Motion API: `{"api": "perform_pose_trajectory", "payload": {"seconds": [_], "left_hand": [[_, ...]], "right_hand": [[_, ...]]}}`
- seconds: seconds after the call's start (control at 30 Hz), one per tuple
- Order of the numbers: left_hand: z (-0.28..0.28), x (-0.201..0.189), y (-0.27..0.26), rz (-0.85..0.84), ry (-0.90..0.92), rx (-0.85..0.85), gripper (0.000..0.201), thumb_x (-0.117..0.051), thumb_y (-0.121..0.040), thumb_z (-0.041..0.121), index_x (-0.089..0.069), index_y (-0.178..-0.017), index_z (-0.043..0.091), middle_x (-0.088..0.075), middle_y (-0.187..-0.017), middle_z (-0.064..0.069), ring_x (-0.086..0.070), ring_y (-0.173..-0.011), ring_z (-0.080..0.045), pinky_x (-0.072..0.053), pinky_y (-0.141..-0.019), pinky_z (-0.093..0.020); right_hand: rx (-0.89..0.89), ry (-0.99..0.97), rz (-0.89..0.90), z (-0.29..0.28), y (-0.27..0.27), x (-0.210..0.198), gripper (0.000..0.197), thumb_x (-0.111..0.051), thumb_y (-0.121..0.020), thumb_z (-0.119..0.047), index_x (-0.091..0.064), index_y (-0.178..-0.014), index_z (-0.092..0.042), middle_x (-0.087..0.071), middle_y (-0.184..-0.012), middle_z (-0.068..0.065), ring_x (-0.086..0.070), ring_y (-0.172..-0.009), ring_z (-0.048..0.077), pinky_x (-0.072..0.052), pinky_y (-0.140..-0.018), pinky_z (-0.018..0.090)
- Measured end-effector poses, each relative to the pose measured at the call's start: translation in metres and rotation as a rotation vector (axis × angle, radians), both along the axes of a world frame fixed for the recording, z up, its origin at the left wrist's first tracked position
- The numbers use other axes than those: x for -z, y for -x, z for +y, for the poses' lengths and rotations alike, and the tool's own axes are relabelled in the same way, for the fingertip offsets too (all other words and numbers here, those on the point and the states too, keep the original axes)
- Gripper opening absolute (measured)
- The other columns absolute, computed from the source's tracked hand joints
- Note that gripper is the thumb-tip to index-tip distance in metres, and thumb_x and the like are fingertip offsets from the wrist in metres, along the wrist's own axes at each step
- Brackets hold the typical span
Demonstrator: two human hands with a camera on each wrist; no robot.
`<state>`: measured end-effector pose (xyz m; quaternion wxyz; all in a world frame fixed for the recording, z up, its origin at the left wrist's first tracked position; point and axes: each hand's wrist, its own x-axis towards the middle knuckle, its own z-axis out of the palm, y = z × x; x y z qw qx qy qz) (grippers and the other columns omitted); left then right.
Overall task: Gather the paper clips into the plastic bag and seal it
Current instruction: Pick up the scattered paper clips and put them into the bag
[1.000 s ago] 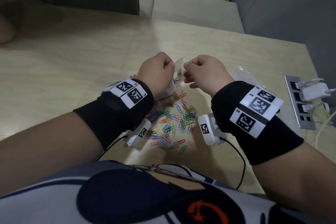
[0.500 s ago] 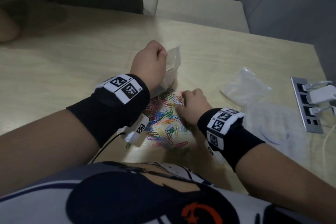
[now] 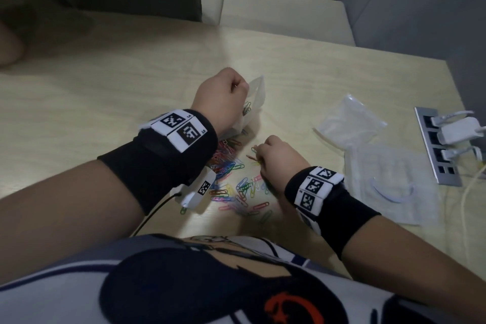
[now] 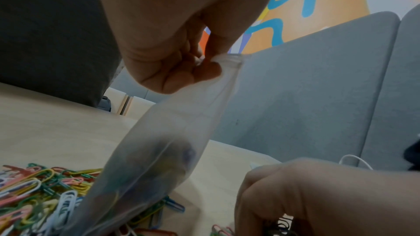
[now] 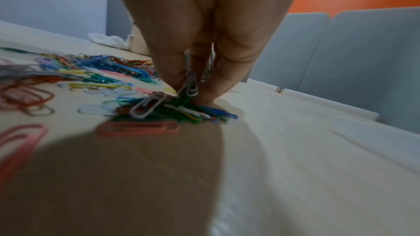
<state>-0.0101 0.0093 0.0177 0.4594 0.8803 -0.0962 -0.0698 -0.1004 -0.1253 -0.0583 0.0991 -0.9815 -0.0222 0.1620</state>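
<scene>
My left hand pinches the top edge of a small clear plastic bag, which hangs down to the table with a few clips inside. In the left wrist view the bag droops from the left hand onto the pile. Coloured paper clips lie scattered on the table between my wrists. My right hand is down on the right side of the pile, its fingers pinching a small bunch of clips against the table.
More clear plastic bags and a flat transparent packet lie to the right. A power strip with white plugs and cables sits at the right edge. Pale chairs stand beyond the wooden table.
My right hand left the bag's mouth, dropped to the clip pile and closed on a bunch there. The left hand kept holding the bag and shifted slightly up and left.
</scene>
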Motion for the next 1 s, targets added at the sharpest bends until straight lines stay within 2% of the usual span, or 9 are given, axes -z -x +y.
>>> {"api": "perform_pose_trajectory", "payload": {"seconds": [0.17, 0.27, 0.4, 0.47, 0.57, 0.67, 0.77, 0.9, 1.0], "left_hand": [[-0.004, -0.001, 0.005, 0.019, -0.039, 0.02, 0.013, -0.05, -0.09, 0.026, -0.058, -0.082, 0.018, -0.07, -0.089, -0.005, -0.063, -0.087, -0.023, -0.049, -0.08, -0.033], [-0.005, 0.001, 0.007, 0.034, -0.056, 0.023, 0.014, -0.051, -0.089, 0.027, -0.058, -0.08, 0.019, -0.071, -0.088, -0.004, -0.064, -0.087, -0.024, -0.052, -0.081, -0.036], [-0.01, 0.003, 0.012, 0.052, -0.057, 0.035, 0.014, -0.051, -0.089, 0.024, -0.058, -0.081, 0.016, -0.071, -0.086, -0.006, -0.066, -0.085, -0.026, -0.052, -0.082, -0.038], [-0.013, 0.003, 0.014, 0.073, -0.038, 0.046, 0.014, -0.05, -0.089, 0.023, -0.059, -0.083, 0.014, -0.071, -0.079, -0.005, -0.067, -0.081, -0.025, -0.052, -0.079, -0.035], [-0.016, 0.001, 0.017, 0.072, -0.057, 0.066, 0.012, -0.048, -0.09, 0.02, -0.058, -0.083, 0.016, -0.065, -0.071, 0.003, -0.063, -0.079, -0.021, -0.044, -0.066, -0.027], [-0.016, -0.001, 0.017, 0.053, -0.06, 0.075, 0.013, -0.047, -0.091, 0.02, -0.054, -0.08, 0.019, -0.067, -0.078, -0.002, -0.062, -0.082, -0.024, -0.045, -0.073, -0.029], [-0.015, 0.0, 0.018, 0.04, -0.066, 0.079, 0.013, -0.047, -0.091, 0.021, -0.052, -0.079, 0.02, -0.066, -0.079, -0.004, -0.063, -0.085, -0.026, -0.047, -0.075, -0.032], [-0.016, 0.003, 0.019, 0.033, -0.077, 0.075, 0.012, -0.047, -0.091, 0.022, -0.053, -0.082, 0.018, -0.066, -0.086, -0.006, -0.061, -0.088, -0.027, -0.045, -0.074, -0.03], [-0.016, 0.003, 0.019, 0.027, -0.071, 0.055, 0.012, -0.047, -0.091, 0.022, -0.053, -0.082, 0.017, -0.069, -0.091, -0.01, -0.062, -0.09, -0.029, -0.048, -0.078, -0.034]], "right_hand": [[0.386, -0.21, 0.044, -0.017, -0.003, -0.023, 0.013, -0.061, -0.081, -0.011, -0.07, -0.084, -0.018, -0.067, -0.089, 0.003, -0.064, -0.082, 0.022, -0.047, -0.07, 0.021], [0.686, -0.646, 0.003, -0.026, -0.003, -0.044, 0.016, -0.069, -0.079, -0.007, -0.066, -0.073, -0.021, -0.066, -0.071, -0.002, -0.062, -0.059, 0.009, -0.051, -0.053, 0.014], [0.923, -1.315, -0.095, -0.029, -0.011, -0.076, 0.013, -0.065, -0.082, 0.006, -0.064, -0.08, -0.007, -0.064, -0.076, 0.006, -0.066, -0.062, 0.01, -0.057, -0.066, 0.016], [0.926, -1.492, -0.087, -0.026, -0.016, -0.088, 0.012, -0.062, -0.084, 0.008, -0.062, -0.081, -0.003, -0.063, -0.079, 0.008, -0.067, -0.06, 0.008, -0.057, -0.066, 0.016], [0.878, -1.532, -0.001, -0.016, -0.018, -0.098, 0.009, -0.061, -0.085, 0.008, -0.062, -0.082, -0.001, -0.063, -0.083, 0.012, -0.066, -0.069, 0.013, -0.059, -0.068, 0.018], [0.919, -1.46, 0.032, -0.01, -0.025, -0.096, 0.012, -0.058, -0.087, 0.007, -0.06, -0.078, -0.001, -0.06, -0.083, 0.012, -0.062, -0.079, 0.019, -0.059, -0.074, 0.022], [0.857, -1.259, 0.107, -0.008, -0.032, -0.094, 0.015, -0.055, -0.087, 0.002, -0.058, -0.082, -0.012, -0.061, -0.088, 0.008, -0.062, -0.085, 0.021, -0.057, -0.083, 0.03], [0.873, -1.312, 0.194, -0.003, -0.034, -0.11, 0.018, -0.045, -0.09, 0.008, -0.053, -0.082, -0.006, -0.048, -0.077, 0.012, -0.051, -0.07, 0.021, -0.052, -0.07, 0.03], [0.877, -1.279, 0.194, -0.002, -0.036, -0.115, 0.023, -0.041, -0.092, 0.01, -0.059, -0.103, 0.001, -0.047, -0.083, 0.016, -0.048, -0.078, 0.025, -0.052, -0.072, 0.03]]}}
